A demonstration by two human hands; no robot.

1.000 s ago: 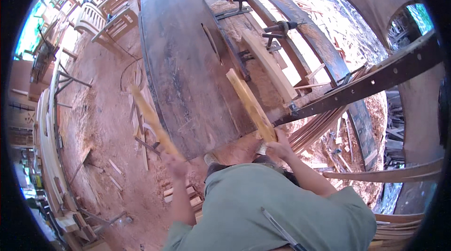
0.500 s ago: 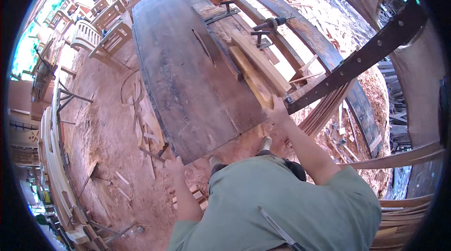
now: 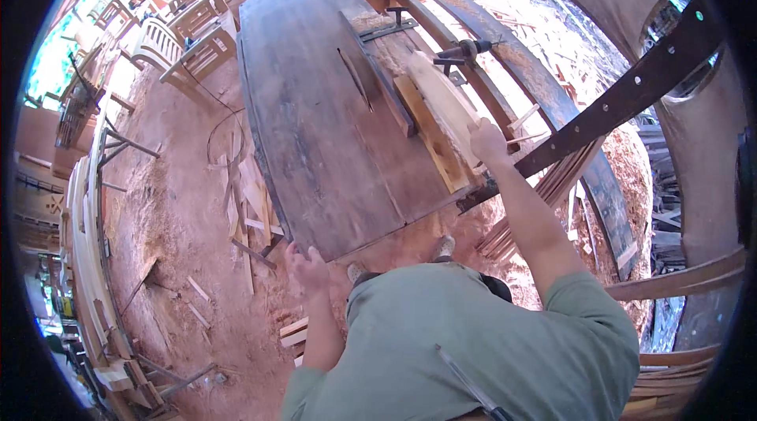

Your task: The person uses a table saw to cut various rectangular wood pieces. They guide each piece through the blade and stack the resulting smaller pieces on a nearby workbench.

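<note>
While the right hand (image 3: 487,142) reached forward over the far side of the saw table (image 3: 315,129), its fingers were curled around the near end of a pale wooden plank (image 3: 443,102), pinching it from above. That plank ran away from the hand, its long axis pointing up and to the left along the table's length, beside the dark fence strip (image 3: 378,78) and above a yellower board (image 3: 430,137) lying just under it. Well apart on the other side, the left hand (image 3: 306,267) hung low off the table's near corner, loosely half-closed and holding nothing I could make out. So the right hand was on the plank, the left far from it, with wood offcuts (image 3: 248,200) scattered on the dirt beyond the left hand
</note>
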